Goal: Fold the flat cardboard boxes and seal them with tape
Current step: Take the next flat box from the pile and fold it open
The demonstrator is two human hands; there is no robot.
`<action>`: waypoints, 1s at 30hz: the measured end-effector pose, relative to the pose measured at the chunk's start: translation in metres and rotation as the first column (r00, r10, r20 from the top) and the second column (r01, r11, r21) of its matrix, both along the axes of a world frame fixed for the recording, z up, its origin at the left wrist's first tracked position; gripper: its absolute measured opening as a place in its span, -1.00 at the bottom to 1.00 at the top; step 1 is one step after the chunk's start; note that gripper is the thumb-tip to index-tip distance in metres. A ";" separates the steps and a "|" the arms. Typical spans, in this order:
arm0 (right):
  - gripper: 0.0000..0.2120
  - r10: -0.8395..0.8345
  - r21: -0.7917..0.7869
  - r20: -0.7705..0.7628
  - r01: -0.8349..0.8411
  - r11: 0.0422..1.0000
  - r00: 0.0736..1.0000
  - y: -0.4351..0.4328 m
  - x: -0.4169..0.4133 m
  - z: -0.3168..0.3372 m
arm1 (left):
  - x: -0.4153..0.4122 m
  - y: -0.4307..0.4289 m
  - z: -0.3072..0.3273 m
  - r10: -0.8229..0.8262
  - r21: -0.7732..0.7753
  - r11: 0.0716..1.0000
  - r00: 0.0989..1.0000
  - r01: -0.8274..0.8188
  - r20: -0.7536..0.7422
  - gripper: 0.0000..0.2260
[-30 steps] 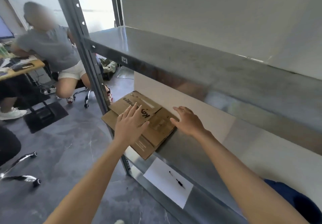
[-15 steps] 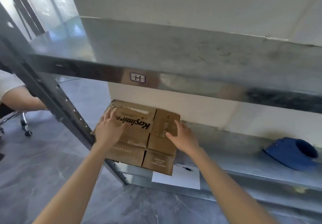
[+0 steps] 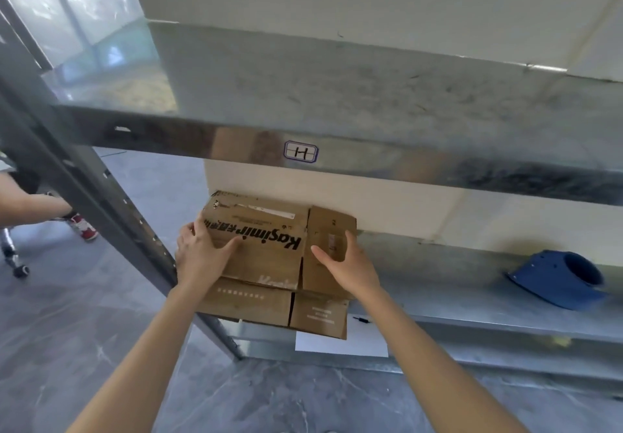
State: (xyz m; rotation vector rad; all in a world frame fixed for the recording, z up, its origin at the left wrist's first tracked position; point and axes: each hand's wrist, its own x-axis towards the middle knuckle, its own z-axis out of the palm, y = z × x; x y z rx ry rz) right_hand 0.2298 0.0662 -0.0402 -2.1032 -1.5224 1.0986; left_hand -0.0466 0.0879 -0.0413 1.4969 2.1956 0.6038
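Note:
Flat brown cardboard boxes (image 3: 269, 264) with black "Kasimir" print lie stacked at the left end of the lower metal shelf (image 3: 472, 301), overhanging its front edge. The top box sits slightly askew on the one beneath. My left hand (image 3: 202, 257) grips its left edge, thumb lying on the printed face. My right hand (image 3: 352, 265) holds its right side, thumb spread across the top and fingers along the right edge. No tape is in view.
The upper shelf (image 3: 371, 102), labelled "H" (image 3: 301, 152), hangs low over the boxes. A grey upright post (image 3: 84, 193) stands left of them. A blue part (image 3: 559, 277) lies on the shelf at right, white paper (image 3: 340, 343) below. Another person's leg (image 3: 30, 203) is at far left.
The view has swung to face the shelf squarely. Both hands slid from the top of the stack out to the top box's side edges and took hold of it.

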 end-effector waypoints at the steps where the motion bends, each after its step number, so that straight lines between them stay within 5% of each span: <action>1: 0.06 -0.017 0.004 -0.022 0.017 1.000 1.000 -0.001 0.004 0.005 | 0.003 -0.002 0.004 -0.001 0.037 0.999 1.000 0.000 0.030 -0.15; 13: -0.03 0.092 0.138 -0.380 -0.042 0.990 0.920 -0.041 0.108 0.059 | 0.092 -0.034 0.053 -0.144 0.224 0.972 0.932 0.070 0.332 -0.07; 21: 0.13 0.249 0.226 -0.393 -0.169 0.959 0.885 -0.077 0.217 0.061 | 0.183 -0.078 0.040 -0.245 0.297 0.945 0.900 0.138 0.360 -0.21; 30: -0.17 0.241 0.269 -0.250 -0.172 0.948 0.938 -0.092 0.319 0.032 | 0.299 -0.117 0.009 -0.281 0.338 0.933 0.835 0.123 0.474 -0.33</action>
